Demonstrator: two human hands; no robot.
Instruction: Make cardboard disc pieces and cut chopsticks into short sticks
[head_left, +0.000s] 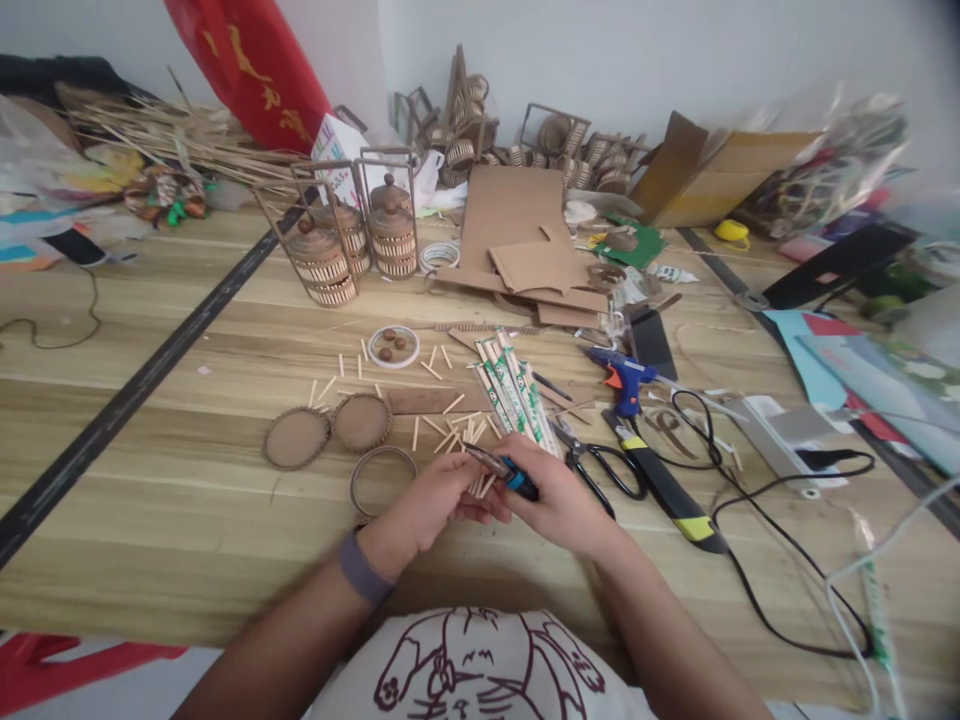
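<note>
My right hand [559, 495] is closed around pliers [491, 462] with blue and black handles, their metal jaws pointing left. Close to the jaws, my left hand [435, 490] has its fingers curled. Short wooden sticks [486, 488] show between the two hands, seemingly resting in the left fingers; the exact grip is partly hidden. More cut sticks [442, 432] lie scattered just beyond. A bundle of chopsticks in green-printed wrappers [517, 390] lies past my right hand. Left of the hands are a thin ring [382, 478] and two round rimmed discs [362, 422].
Black scissors [600, 468], a yellow-black cutter knife [671, 490] and a blue glue gun [626, 380] lie at right, near a power strip [787, 440] and loose cables. Small lidded basket models [394, 235] stand behind, with cardboard sheets [514, 215] beside them. A tape roll [394, 361] encircles brown beads.
</note>
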